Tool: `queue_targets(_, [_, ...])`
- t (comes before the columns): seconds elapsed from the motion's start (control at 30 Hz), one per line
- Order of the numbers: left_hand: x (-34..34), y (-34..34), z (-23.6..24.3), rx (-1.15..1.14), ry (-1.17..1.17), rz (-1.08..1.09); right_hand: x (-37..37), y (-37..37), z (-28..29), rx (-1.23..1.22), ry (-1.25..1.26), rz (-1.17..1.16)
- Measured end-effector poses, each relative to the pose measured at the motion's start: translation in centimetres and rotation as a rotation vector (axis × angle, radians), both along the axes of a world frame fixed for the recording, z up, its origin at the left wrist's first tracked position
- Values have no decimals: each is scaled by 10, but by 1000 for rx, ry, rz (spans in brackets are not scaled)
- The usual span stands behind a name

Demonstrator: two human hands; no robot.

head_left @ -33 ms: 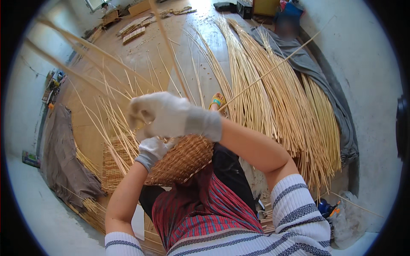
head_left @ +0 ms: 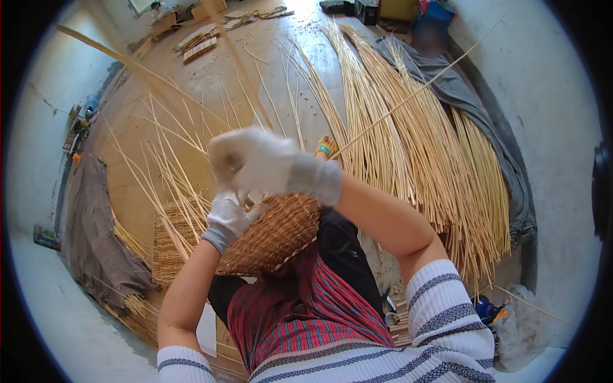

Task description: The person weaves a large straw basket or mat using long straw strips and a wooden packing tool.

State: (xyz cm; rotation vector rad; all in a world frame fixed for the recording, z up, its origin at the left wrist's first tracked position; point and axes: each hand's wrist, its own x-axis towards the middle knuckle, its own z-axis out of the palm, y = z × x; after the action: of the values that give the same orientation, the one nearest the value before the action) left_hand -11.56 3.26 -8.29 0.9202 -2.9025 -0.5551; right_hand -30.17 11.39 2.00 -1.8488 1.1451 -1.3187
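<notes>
A half-woven cane basket [head_left: 274,239] rests on my lap, with long loose strands [head_left: 172,166] fanning up and to the left from it. My right hand [head_left: 255,163], in a white glove, is raised above the basket and clenched around a cane strand [head_left: 159,83] that runs up to the far left. My left hand [head_left: 230,217], also gloved, sits just below it and grips the basket's rim where the strands come out. The two hands almost touch.
A big bundle of long cane rods [head_left: 408,140] lies on the floor to the right, on a grey cloth [head_left: 491,140]. A flat woven panel [head_left: 167,246] and a brown cloth [head_left: 96,236] lie at left. A sandalled foot [head_left: 327,148] shows beyond the basket.
</notes>
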Motion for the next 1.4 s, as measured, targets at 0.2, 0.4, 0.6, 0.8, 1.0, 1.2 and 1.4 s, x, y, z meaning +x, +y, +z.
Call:
queue_targets(0.2, [-15, -5, -8, -81, 189, -148, -96, 41, -219, 270, -629, -635])
queue_targets(0.4, [-35, -2, -17, -45, 247, -152, -73, 39, -216, 259, -869, -554])
queue_targets(0.6, [-51, 11, -14, 31, 236, 13, -56, 49, -215, 144, -887, -678])
queue_targets(0.8, [-48, 8, -21, -36, 196, 68, 21, 127, -185, -225, -40, -792])
queue_targets(1.0, [-42, 12, -23, -11, 269, 129, -29, 35, -78, -208, 297, -602])
queue_targets(1.2, [-61, 13, -32, -213, 629, -4, -37, -62, -70, 232, 1013, -611])
queue_targets(1.4, [-49, 9, -18, 37, 156, 56, -62, -17, -35, 174, 895, -400])
